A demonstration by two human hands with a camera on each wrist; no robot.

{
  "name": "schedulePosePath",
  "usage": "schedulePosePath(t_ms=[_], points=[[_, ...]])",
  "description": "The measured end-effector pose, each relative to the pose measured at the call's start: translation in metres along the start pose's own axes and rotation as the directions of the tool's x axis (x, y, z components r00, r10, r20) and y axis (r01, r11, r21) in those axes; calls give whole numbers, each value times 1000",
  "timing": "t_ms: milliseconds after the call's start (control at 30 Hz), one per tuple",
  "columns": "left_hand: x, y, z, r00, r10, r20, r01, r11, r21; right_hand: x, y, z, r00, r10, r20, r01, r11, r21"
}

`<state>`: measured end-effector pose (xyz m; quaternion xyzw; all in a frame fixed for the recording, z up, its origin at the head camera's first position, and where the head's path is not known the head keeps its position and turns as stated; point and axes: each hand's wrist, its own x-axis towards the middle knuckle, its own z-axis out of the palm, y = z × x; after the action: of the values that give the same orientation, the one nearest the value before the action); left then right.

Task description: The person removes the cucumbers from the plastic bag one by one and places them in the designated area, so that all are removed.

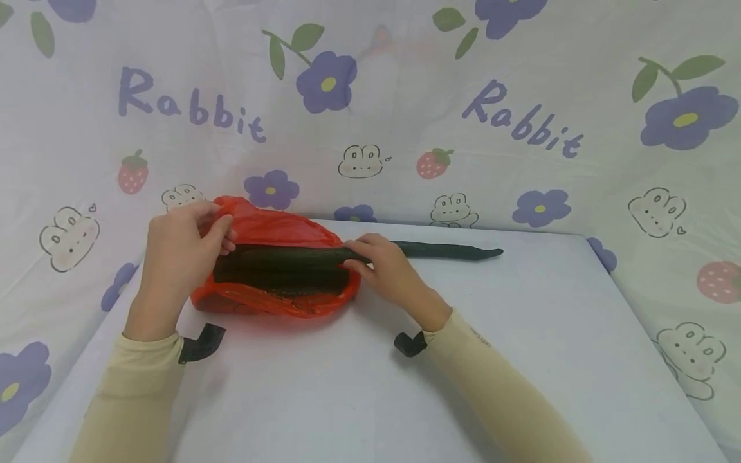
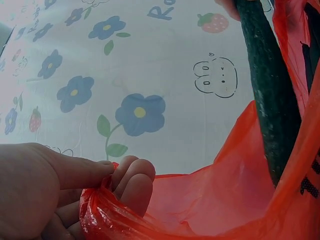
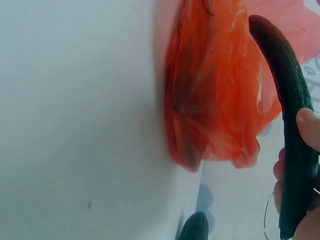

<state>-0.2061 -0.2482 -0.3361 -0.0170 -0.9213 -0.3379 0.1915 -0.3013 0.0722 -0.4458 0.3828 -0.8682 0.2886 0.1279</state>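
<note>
A red plastic bag [image 1: 266, 225] lies on its side on the table, its mouth facing me. My left hand [image 1: 182, 257] pinches the gathered rim at the bag's left end between thumb and fingers. My right hand [image 1: 384, 267] grips a dark green cucumber [image 3: 289, 75], its thumb across the near side. In the left wrist view this cucumber [image 2: 270, 85] reaches across the bag's opening, its lower end overlapping the red film. Dark contents [image 1: 278, 276] show inside the bag. Behind my right hand, a second cucumber [image 1: 446, 251] lies on the table.
The white table [image 1: 521, 373] stretches toward me and to the right. Behind its far edge hangs a pale cloth [image 1: 382, 128] printed with flowers, rabbits and strawberries. Black mounts stick out at both wrists.
</note>
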Motion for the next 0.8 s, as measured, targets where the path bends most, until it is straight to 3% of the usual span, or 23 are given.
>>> schedulePosePath(t_ms=[233,800], points=[[0,1,-1,1000,-7,-3,7,1000,-3,-7,7,-12,999,38,-23,-38,999,-3],[0,0,0,1000,11,-10,-11,1000,-6,-35,34,-41,995,45,-94,-44,999,13]])
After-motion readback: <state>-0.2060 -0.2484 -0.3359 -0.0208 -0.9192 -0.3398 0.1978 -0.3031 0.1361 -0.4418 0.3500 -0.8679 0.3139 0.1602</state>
